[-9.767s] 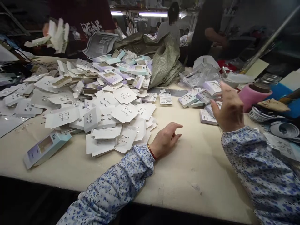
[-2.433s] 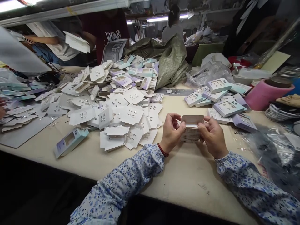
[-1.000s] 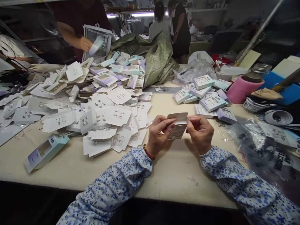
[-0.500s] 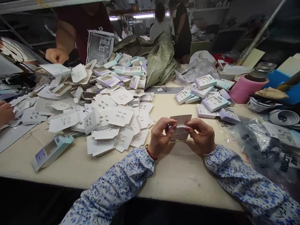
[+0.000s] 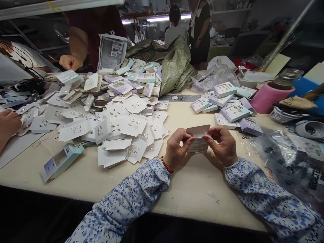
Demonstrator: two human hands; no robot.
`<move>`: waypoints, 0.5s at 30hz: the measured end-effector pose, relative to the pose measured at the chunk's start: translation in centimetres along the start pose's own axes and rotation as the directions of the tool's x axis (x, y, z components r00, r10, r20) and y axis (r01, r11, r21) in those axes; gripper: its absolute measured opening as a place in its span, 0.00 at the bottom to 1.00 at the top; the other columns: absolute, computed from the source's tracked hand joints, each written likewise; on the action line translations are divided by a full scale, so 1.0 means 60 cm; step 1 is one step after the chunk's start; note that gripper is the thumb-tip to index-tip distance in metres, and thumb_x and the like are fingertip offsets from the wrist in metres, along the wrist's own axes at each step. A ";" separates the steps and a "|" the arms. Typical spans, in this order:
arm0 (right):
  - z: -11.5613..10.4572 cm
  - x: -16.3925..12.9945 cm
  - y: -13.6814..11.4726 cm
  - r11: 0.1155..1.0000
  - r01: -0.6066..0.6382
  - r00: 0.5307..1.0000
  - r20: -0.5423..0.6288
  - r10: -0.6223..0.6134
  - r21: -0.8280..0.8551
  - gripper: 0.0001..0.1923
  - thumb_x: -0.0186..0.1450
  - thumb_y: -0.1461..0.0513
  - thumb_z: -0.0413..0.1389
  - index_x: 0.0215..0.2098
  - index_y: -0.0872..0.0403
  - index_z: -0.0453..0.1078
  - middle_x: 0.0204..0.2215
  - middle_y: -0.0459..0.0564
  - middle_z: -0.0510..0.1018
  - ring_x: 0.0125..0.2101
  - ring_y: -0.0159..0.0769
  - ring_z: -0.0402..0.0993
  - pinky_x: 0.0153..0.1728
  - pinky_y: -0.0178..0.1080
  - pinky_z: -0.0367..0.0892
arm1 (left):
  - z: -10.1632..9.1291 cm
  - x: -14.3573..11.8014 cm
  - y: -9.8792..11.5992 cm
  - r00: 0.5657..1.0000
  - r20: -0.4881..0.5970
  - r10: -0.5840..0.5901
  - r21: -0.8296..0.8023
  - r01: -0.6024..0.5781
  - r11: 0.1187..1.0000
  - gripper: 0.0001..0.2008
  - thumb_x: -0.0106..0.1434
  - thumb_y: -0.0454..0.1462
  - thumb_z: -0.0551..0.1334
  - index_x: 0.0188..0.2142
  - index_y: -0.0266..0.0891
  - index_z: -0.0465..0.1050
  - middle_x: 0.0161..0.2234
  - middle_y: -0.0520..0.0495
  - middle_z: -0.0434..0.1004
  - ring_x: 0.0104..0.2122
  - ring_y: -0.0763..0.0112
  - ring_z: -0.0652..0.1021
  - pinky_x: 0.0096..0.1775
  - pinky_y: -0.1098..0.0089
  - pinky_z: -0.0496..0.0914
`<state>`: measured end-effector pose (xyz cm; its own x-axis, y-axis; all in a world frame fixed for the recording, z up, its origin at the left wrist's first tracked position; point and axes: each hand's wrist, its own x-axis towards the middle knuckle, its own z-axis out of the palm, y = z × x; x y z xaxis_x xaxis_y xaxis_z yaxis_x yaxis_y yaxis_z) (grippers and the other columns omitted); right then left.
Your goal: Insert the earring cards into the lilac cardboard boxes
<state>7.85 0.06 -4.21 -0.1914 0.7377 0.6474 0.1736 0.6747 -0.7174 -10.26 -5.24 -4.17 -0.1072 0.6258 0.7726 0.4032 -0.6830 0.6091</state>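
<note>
Box (image 5: 198, 143): one, flap up | left hand (image 5: 177, 148); right hand (image 5: 222, 143): both pinching it

A long cream worktable (image 5: 83, 179) fills the lower frame, while tube lights (image 5: 157, 19) glow at top centre above cluttered shelves (image 5: 227, 13) in a dim workshop.

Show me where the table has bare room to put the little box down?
Bare table shows below the left hand and right hand holding the small box, and between the card pile and stacked boxes. Left of the pile, it's crowded.
</note>
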 end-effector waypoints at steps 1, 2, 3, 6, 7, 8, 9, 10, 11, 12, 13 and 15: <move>0.001 -0.002 0.000 1.000 -0.006 1.000 0.007 0.006 0.000 0.10 0.64 0.58 0.64 0.39 0.51 0.69 0.30 0.44 0.74 0.26 0.29 0.72 0.25 0.32 0.70 | 0.000 0.000 -0.001 1.000 0.004 0.008 0.007 -0.008 1.000 0.04 0.66 0.33 0.66 0.34 0.38 0.72 0.31 0.50 0.73 0.34 0.74 0.75 0.35 0.74 0.71; 0.003 -0.003 0.000 1.000 -0.005 1.000 0.012 0.005 0.005 0.09 0.65 0.59 0.64 0.39 0.51 0.69 0.29 0.44 0.75 0.26 0.29 0.72 0.25 0.32 0.70 | -0.001 0.000 -0.001 1.000 0.005 0.017 0.016 -0.017 1.000 0.04 0.66 0.33 0.66 0.34 0.38 0.72 0.32 0.50 0.73 0.34 0.74 0.75 0.36 0.74 0.71; 0.004 -0.005 0.000 1.000 0.001 1.000 0.012 -0.001 0.013 0.08 0.65 0.59 0.64 0.39 0.51 0.70 0.29 0.44 0.75 0.26 0.29 0.72 0.25 0.32 0.70 | -0.002 0.001 -0.001 1.000 0.004 0.024 0.025 -0.024 0.999 0.04 0.66 0.33 0.66 0.35 0.38 0.72 0.32 0.49 0.74 0.35 0.73 0.75 0.36 0.73 0.71; 0.007 -0.011 0.002 0.999 0.030 1.000 0.001 -0.030 0.036 0.07 0.65 0.61 0.64 0.38 0.52 0.71 0.28 0.44 0.76 0.26 0.30 0.73 0.25 0.32 0.71 | -0.006 0.003 0.000 0.999 0.002 0.033 0.052 -0.033 0.998 0.03 0.66 0.34 0.65 0.35 0.38 0.73 0.33 0.48 0.74 0.35 0.72 0.76 0.35 0.72 0.71; 0.007 -0.012 0.003 0.999 0.031 1.000 -0.002 -0.031 0.041 0.07 0.64 0.61 0.64 0.37 0.52 0.71 0.28 0.44 0.76 0.26 0.30 0.73 0.25 0.32 0.71 | -0.007 0.003 0.001 1.000 0.003 0.030 0.059 -0.031 0.998 0.03 0.66 0.34 0.65 0.35 0.38 0.73 0.33 0.48 0.74 0.35 0.72 0.75 0.35 0.72 0.71; 0.008 -0.012 0.003 0.998 0.030 1.000 -0.006 -0.030 0.046 0.06 0.64 0.61 0.64 0.37 0.52 0.71 0.27 0.44 0.76 0.26 0.30 0.74 0.25 0.32 0.71 | -0.007 0.004 0.001 1.000 0.005 0.024 0.061 -0.025 0.998 0.03 0.67 0.35 0.65 0.35 0.38 0.73 0.33 0.48 0.74 0.35 0.72 0.75 0.35 0.72 0.70; 0.009 -0.013 0.003 0.998 0.029 1.000 -0.006 -0.028 0.055 0.06 0.64 0.61 0.64 0.37 0.52 0.71 0.28 0.44 0.77 0.26 0.30 0.74 0.25 0.31 0.72 | -0.007 0.004 0.002 1.000 0.008 0.014 0.060 -0.015 0.998 0.04 0.67 0.35 0.64 0.35 0.38 0.73 0.33 0.48 0.74 0.35 0.72 0.75 0.34 0.72 0.70; 0.010 -0.013 0.004 0.997 0.026 1.000 -0.005 -0.026 0.069 0.06 0.65 0.62 0.64 0.37 0.52 0.71 0.28 0.44 0.77 0.26 0.29 0.74 0.25 0.31 0.72 | -0.007 0.003 0.001 1.000 0.011 0.001 0.056 -0.001 0.998 0.04 0.68 0.36 0.64 0.35 0.39 0.73 0.32 0.48 0.73 0.35 0.72 0.75 0.34 0.72 0.70; 0.011 -0.013 0.003 0.996 0.024 1.000 -0.002 -0.024 0.085 0.05 0.65 0.62 0.63 0.37 0.52 0.71 0.29 0.44 0.78 0.26 0.30 0.75 0.26 0.31 0.73 | -0.006 0.003 0.001 1.000 0.013 -0.018 0.048 0.017 0.999 0.05 0.68 0.36 0.63 0.34 0.39 0.72 0.32 0.49 0.73 0.34 0.72 0.74 0.34 0.72 0.69; 0.013 -0.013 0.003 0.995 0.020 1.000 0.002 -0.020 0.099 0.04 0.65 0.62 0.63 0.37 0.52 0.72 0.30 0.45 0.78 0.27 0.30 0.76 0.26 0.31 0.73 | -0.005 0.002 0.000 0.999 0.015 -0.043 0.035 0.043 0.998 0.06 0.68 0.37 0.63 0.34 0.39 0.72 0.32 0.49 0.73 0.34 0.72 0.74 0.34 0.72 0.69; 0.014 -0.013 0.003 0.994 0.015 1.000 0.008 -0.016 0.112 0.03 0.66 0.62 0.62 0.37 0.52 0.72 0.31 0.45 0.79 0.28 0.30 0.77 0.27 0.31 0.74 | -0.003 0.001 -0.001 0.997 0.018 -0.074 0.016 0.073 0.997 0.07 0.69 0.38 0.62 0.34 0.39 0.72 0.32 0.49 0.72 0.33 0.73 0.73 0.33 0.72 0.68; 0.015 -0.013 0.002 0.990 -0.003 1.000 0.024 0.000 0.138 0.02 0.67 0.63 0.60 0.36 0.52 0.71 0.31 0.45 0.79 0.28 0.29 0.77 0.27 0.30 0.74 | -0.001 -0.001 -0.002 0.990 0.023 -0.139 -0.035 0.140 0.990 0.08 0.69 0.39 0.62 0.34 0.39 0.71 0.32 0.50 0.72 0.31 0.74 0.72 0.32 0.73 0.67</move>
<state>7.13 -0.44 -5.03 -0.2141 0.7368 0.6413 0.0388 0.6624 -0.7482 -10.35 -5.21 -4.30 -0.1413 0.7231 0.6762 0.3521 -0.6017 0.7170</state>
